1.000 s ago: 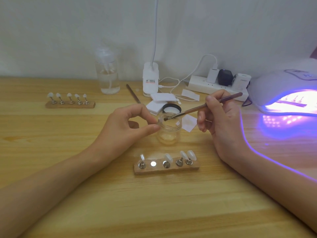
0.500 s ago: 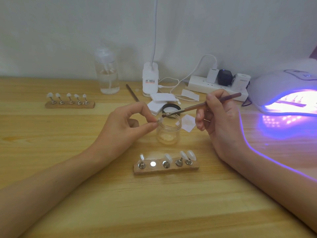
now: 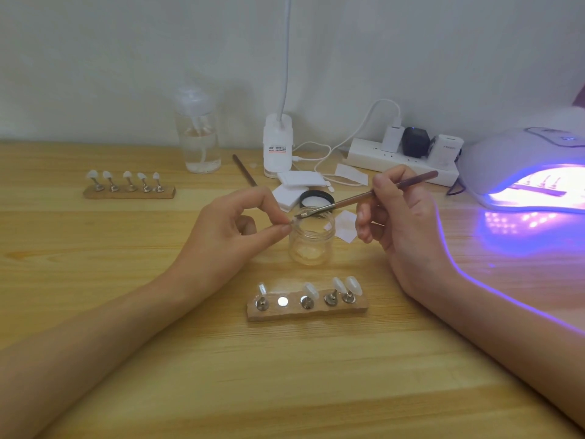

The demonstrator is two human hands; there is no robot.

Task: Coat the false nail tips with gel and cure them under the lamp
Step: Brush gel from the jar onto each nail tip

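Now the brush [image 3: 364,196] is out of the gel jar [image 3: 311,239], bristles on the nail tip [image 3: 290,221] pinched by left hand [image 3: 228,229] thumb and forefinger just over the jar rim. Right hand [image 3: 399,213] fingers pinch the handle. Looks like coating starts; lit lamp [image 3: 522,166] waits at right

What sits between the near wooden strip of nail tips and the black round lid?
In the head view, a small clear open jar stands there, with the bristles of a thin brown brush at its rim.
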